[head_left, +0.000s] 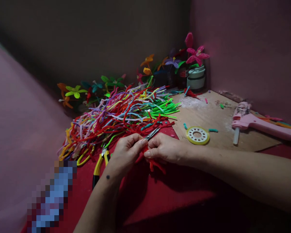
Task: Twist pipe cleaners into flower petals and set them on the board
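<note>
Between both hands is a bunch of red pipe cleaners [157,166], its bent ends hanging below my right fingers. My right hand [163,147] is closed on it in a pinch. Thumb against fingers, my left hand [128,150] is closed at the other side of the same red piece. Pointed metal scissor-like blades [152,134] show just behind my fingertips; their handles are hidden, and I cannot tell whether a hand holds them. Beyond the hands lies a big heap of multicoloured pipe cleaners [116,110]. Yellow-and-black pliers [98,166] lie beside my left wrist.
On the wooden board [218,106] lie a roll of clear tape [198,135] and a pink glue gun [264,124] with a glue stick in it. Pipe-cleaner flowers [197,55] and a lidded cup [196,79] stand at the back. A blurred blue patch [55,191] is at left.
</note>
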`<state>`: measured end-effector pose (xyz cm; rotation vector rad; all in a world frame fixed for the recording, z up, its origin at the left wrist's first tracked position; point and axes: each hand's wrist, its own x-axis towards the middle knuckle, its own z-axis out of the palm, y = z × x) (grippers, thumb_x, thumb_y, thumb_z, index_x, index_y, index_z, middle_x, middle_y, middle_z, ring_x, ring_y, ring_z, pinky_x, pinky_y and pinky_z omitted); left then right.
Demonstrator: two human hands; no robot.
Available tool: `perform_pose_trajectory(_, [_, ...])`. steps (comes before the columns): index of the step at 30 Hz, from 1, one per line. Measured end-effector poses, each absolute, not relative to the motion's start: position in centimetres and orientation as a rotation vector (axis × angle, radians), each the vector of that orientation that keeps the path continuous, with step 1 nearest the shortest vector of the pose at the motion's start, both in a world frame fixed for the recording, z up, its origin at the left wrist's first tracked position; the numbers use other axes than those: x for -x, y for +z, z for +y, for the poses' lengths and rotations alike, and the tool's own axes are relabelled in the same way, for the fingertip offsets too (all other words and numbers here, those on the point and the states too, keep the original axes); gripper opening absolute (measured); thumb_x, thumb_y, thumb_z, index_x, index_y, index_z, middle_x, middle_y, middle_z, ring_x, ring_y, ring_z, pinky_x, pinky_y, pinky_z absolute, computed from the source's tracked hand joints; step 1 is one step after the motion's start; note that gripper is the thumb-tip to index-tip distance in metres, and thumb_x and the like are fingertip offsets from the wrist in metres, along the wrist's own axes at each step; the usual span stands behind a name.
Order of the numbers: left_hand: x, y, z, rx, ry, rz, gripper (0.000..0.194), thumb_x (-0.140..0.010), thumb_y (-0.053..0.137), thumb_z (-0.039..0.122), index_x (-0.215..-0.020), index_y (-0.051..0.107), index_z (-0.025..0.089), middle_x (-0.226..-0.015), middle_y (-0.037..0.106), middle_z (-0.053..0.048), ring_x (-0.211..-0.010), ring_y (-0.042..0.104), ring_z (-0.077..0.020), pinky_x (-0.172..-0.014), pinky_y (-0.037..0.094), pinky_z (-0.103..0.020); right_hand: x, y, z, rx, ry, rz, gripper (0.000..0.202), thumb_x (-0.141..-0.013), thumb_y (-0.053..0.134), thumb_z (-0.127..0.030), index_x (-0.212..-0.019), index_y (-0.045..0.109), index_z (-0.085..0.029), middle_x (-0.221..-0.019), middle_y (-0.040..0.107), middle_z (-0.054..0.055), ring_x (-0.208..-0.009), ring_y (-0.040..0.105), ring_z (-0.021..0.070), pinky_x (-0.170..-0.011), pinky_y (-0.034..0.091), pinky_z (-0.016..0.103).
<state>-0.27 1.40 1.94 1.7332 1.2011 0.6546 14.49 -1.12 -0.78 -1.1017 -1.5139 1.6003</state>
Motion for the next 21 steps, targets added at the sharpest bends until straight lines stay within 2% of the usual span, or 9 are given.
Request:
perform_pose_trajectory(4, [0.3,1.7,1.5,-1.756,0.694,1.197,0.024,-0.074,0.054,0.033,-0.058,0.051,0.015,-0.047,0.041,0.006,-0.042,0.031,-0.0043,-0.040,0.025,-0.016,-14.4,-1.4,-0.9,0.897,1.694,-1.442,0.017,-0.071,0.054,-0.020,-0.056,0.053,-0.012,-0.042,0.045,-0.005,-0.034,0.037,0.0051,-0.037,0.029,0.020])
perform_pose_trajectory(10, [-0.4,1.1,1.4,-1.927,0.820,1.269,0.019,-0.072,0.055,0.028,-0.060,0.055,0.014,-0.054,0.050,0.002,-0.048,0.040,-0.0058,-0.045,0.032,-0.016,-14.1,-1.7,-0.8,0.969,1.737,-1.314,0.021,-0.070,0.053,-0.015,-0.050,0.047,-0.014,-0.036,0.038,-0.006,-0.029,0.029,0.0048,-0.032,0.022,0.020])
perform_pose_trajectory(13, [-0.4,1.0,1.6,-1.701,0.856,1.283,0.022,-0.074,0.054,0.037,-0.068,0.055,0.015,-0.048,0.046,0.004,-0.040,0.036,-0.0051,-0.038,0.027,-0.016,-14.3,-1.6,-0.6,0.950,1.693,-1.279,0.022,-0.073,0.052,-0.019,-0.052,0.047,-0.014,-0.039,0.041,-0.005,-0.032,0.033,0.0054,-0.035,0.025,0.021])
perform_pose_trajectory(16, [0.1,1.0,1.8,-1.458,0.748,1.190,0.029,-0.076,0.051,0.046,-0.074,0.053,0.017,-0.042,0.043,0.006,-0.033,0.032,-0.0051,-0.034,0.023,-0.017,-14.7,-1.3,-0.2,0.917,1.562,-1.234,0.022,-0.073,0.053,-0.021,-0.054,0.047,-0.014,-0.044,0.045,-0.004,-0.038,0.037,0.0050,-0.040,0.027,0.020])
perform_pose_trajectory(19, [0.5,1.1,1.8,-1.460,0.555,1.111,0.027,-0.072,0.058,0.041,-0.073,0.053,0.015,-0.049,0.051,0.002,-0.036,0.037,-0.0054,-0.035,0.024,-0.017,-15.2,-1.0,0.1,0.957,1.457,-1.212,0.019,-0.073,0.054,-0.022,-0.056,0.047,-0.014,-0.048,0.047,-0.004,-0.040,0.037,0.0048,-0.042,0.027,0.020])
perform_pose_trajectory(21, [0.7,1.2,1.7,-1.543,0.485,1.130,0.024,-0.071,0.060,0.038,-0.068,0.053,0.014,-0.049,0.052,0.002,-0.038,0.038,-0.0056,-0.036,0.024,-0.017,-15.3,-0.9,0.3,1.032,1.389,-1.253,0.020,-0.072,0.054,-0.022,-0.056,0.047,-0.015,-0.047,0.046,-0.004,-0.039,0.036,0.0047,-0.041,0.026,0.020])
